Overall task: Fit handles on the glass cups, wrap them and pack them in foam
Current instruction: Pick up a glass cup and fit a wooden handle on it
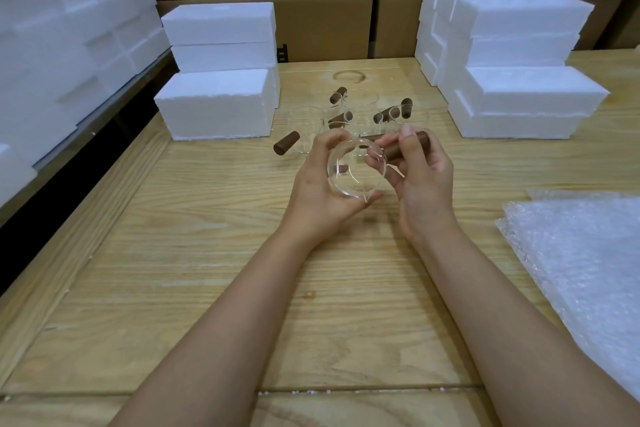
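1. While the left hand (315,191) grips the clear round glass cup (349,180) above the pale wooden table (207,253), the right hand (422,177) pinches the dark-brown cylindrical wooden handle (398,152) at its side.
2. Better to push straight and gently; the glass may crack.

I count one wooden handle (398,151) in my right hand (420,180) and five more on the table (207,253), one glass cup (355,172) in my left hand (318,191), further cups (304,121) too clear to number, three foam blocks (213,104) at the far-left edge, at least four far right, and one bubble wrap pile (581,253) at the right edge.
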